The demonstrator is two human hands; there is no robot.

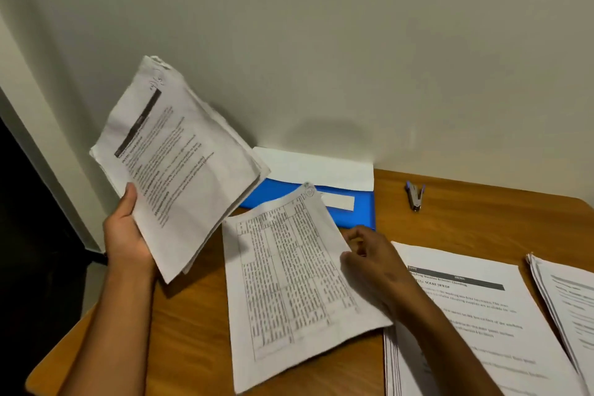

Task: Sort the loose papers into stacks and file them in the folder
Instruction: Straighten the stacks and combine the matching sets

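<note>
My left hand (127, 235) grips a thick bundle of loose printed papers (183, 164) and holds it tilted in the air over the table's left side. My right hand (369, 254) pinches the right edge of a single sheet with a printed table (289, 283), which hangs just above the wood. A blue folder (350, 214) lies closed against the wall behind, with a white sheet (321, 167) sticking out at its back. To the right lies a stack of papers (475, 325) with a dark header. Another stack (569, 299) lies at the far right edge.
A small stapler (415, 196) lies on the wooden table (193, 331) near the wall, right of the folder. The wall stands close behind the table. The table's left edge slants down at the lower left, beside a dark opening.
</note>
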